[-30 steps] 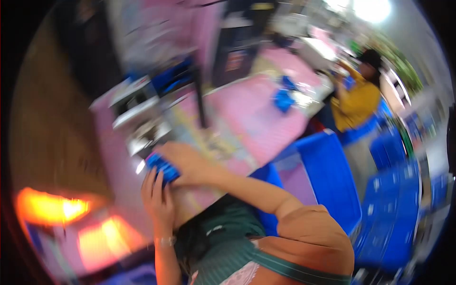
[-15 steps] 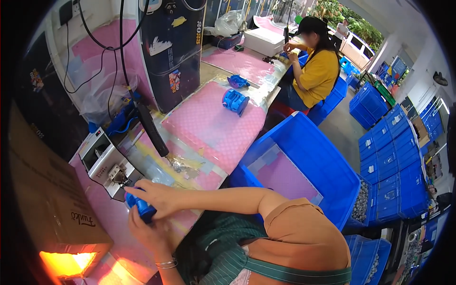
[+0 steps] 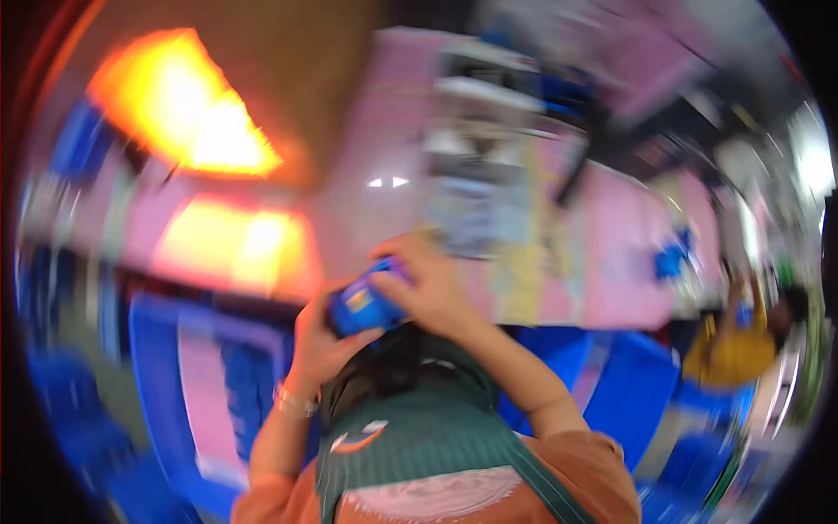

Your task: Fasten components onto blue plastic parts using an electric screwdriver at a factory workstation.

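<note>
A rounded blue plastic part with a small yellowish and purple patch is held in front of my apron, at the near edge of the pink-covered table. My left hand is wrapped round its left and lower side. On its upper right side, my right hand grips it with the thumb lying across the top. Motion blur hides the part's finer shape. Farther up the table, beyond my right hand, stands a white and grey benchtop machine.
A cardboard box stands at the upper left, beside a bright orange glow. Below the table edge are a blue bin on the left and another blue bin on the right. Blue parts lie near a co-worker in yellow.
The view has swung left, bringing the orange glow fully in. Both hands have drawn the blue part away from the machine, back toward my body, still holding it.
</note>
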